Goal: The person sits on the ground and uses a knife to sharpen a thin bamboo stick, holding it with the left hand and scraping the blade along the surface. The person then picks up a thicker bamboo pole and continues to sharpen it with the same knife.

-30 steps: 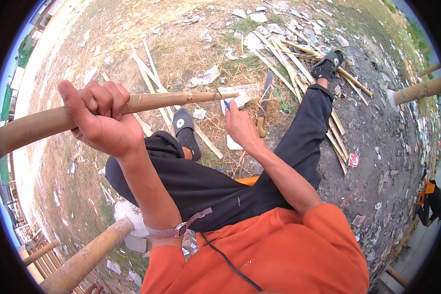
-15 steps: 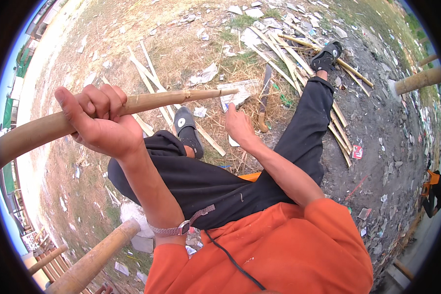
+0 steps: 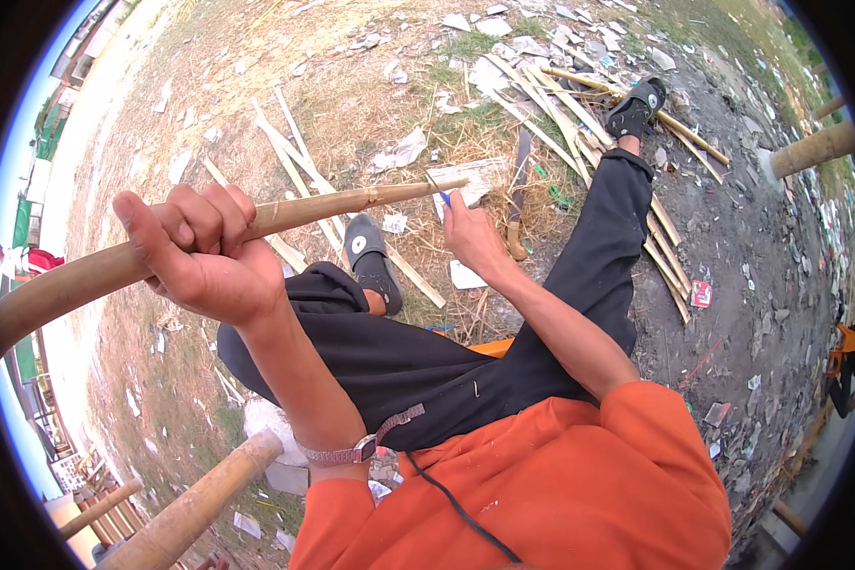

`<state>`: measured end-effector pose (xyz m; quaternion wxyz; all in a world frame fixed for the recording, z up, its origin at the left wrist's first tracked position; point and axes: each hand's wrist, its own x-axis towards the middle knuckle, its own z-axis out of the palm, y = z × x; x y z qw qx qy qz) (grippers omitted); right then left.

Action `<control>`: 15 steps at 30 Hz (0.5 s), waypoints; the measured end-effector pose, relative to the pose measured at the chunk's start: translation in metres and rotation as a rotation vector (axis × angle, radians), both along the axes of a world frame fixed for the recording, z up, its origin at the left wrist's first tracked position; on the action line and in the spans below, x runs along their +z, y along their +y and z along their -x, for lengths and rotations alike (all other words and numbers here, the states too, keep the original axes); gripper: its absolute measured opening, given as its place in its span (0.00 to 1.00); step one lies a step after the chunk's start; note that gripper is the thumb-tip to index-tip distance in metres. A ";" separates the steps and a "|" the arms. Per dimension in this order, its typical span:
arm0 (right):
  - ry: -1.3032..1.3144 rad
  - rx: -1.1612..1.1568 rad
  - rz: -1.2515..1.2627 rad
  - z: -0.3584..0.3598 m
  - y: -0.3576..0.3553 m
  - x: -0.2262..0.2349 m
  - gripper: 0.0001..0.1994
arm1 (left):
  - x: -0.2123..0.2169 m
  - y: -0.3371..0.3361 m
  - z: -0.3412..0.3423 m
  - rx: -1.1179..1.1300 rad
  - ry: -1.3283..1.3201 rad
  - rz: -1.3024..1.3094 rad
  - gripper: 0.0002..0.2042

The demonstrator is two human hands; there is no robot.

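Note:
My left hand (image 3: 209,249) is raised at the left, its fingers wrapped round a long bamboo pole (image 3: 328,204). The pole runs from the left rim, thick there, and tapers to a thin tip near the middle. Close to that tip, my right hand (image 3: 475,233) is closed on a slim tool with a blue handle (image 3: 446,199). A thin dark line, seemingly its blade, crosses the pole by the tip; its exact kind is too small to tell. Beyond my right hand, a machete with a wooden handle (image 3: 516,237) lies on straw beside a pale flat sheet (image 3: 475,179).
Split bamboo strips (image 3: 565,133) lie around my right foot, and more strips (image 3: 299,161) near my left foot. Upright bamboo posts stand at the lower left (image 3: 195,499) and right (image 3: 817,150). Paper scraps and rubble litter the ground. An orange seat edge (image 3: 492,348) shows under me.
The view has shifted slightly. My right hand remains by the pole's tip, and the blue-handled tool shows more plainly now. My left hand keeps its grip on the pole.

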<state>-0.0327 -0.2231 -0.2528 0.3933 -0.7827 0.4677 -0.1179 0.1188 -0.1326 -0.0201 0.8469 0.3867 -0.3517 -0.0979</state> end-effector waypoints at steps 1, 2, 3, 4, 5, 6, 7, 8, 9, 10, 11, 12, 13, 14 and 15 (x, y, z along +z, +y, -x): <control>-0.025 0.011 -0.027 -0.003 0.008 0.008 0.11 | 0.000 0.001 0.001 0.019 0.008 -0.009 0.23; -0.047 -0.023 -0.043 -0.005 0.010 -0.006 0.11 | 0.002 -0.003 0.003 0.031 0.013 -0.008 0.23; 0.017 -0.050 -0.017 -0.002 0.004 -0.025 0.11 | 0.004 -0.005 0.005 0.044 0.017 -0.007 0.23; 0.074 -0.074 0.009 0.000 -0.009 -0.045 0.10 | 0.005 -0.006 0.004 0.036 0.027 -0.006 0.23; 0.129 -0.102 0.036 0.003 -0.024 -0.064 0.10 | 0.005 -0.007 0.002 0.027 0.036 -0.003 0.23; 0.169 -0.101 0.131 0.015 -0.033 -0.084 0.12 | 0.003 -0.008 0.001 0.010 0.050 -0.008 0.23; 0.143 -0.075 0.110 0.014 -0.033 -0.080 0.12 | 0.003 -0.005 0.000 0.004 0.024 -0.013 0.23; 0.122 -0.046 0.091 0.013 -0.030 -0.066 0.12 | 0.001 -0.001 0.001 0.001 0.000 -0.017 0.23; 0.100 -0.016 0.072 0.012 -0.027 -0.052 0.12 | 0.001 0.001 0.001 -0.001 -0.022 -0.021 0.24; 0.072 0.001 0.048 0.012 -0.019 -0.026 0.09 | 0.003 0.000 0.005 -0.001 -0.006 -0.020 0.24; 0.015 -0.010 0.056 0.012 -0.016 -0.037 0.09 | 0.001 -0.001 0.006 -0.021 -0.007 -0.016 0.24; -0.042 -0.021 0.063 0.011 -0.014 -0.056 0.09 | -0.001 -0.001 0.007 -0.041 -0.008 -0.012 0.24; -0.113 -0.039 0.076 0.007 -0.014 -0.055 0.09 | 0.002 -0.002 0.005 -0.066 -0.024 -0.003 0.24; 0.019 -0.031 0.112 0.008 -0.021 -0.053 0.08 | 0.003 -0.003 0.004 -0.055 -0.015 0.000 0.24; 0.042 -0.005 0.114 0.005 -0.025 -0.051 0.08 | 0.003 -0.002 0.003 -0.044 -0.006 0.002 0.24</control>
